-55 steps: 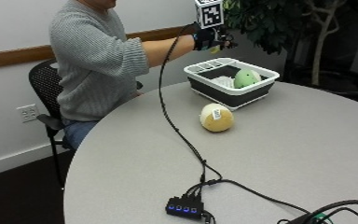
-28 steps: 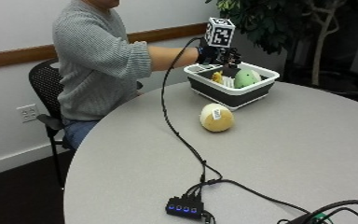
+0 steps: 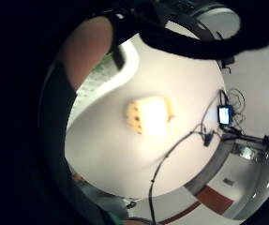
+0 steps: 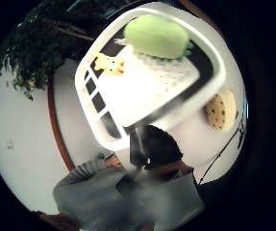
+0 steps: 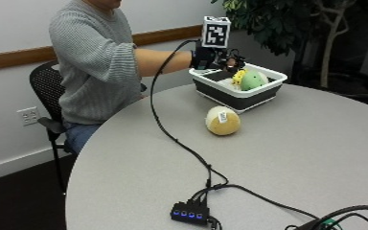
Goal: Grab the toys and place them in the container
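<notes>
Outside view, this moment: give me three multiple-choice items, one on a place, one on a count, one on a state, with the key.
1. Where does the yellow cookie toy lie?
A. in the container
B. on the table beside the container
C. in the gloved hand

2. How many toys show inside the container?
A. none
B. two
C. five

3. Where is the right hand?
A. flat on the table
B. in the air over the container's near rim
C. on the cookie toy

Key: 1 B, it rests on the grey table; 2 B, a green toy and a small yellow toy; 3 B, it hangs above the rim.
</notes>
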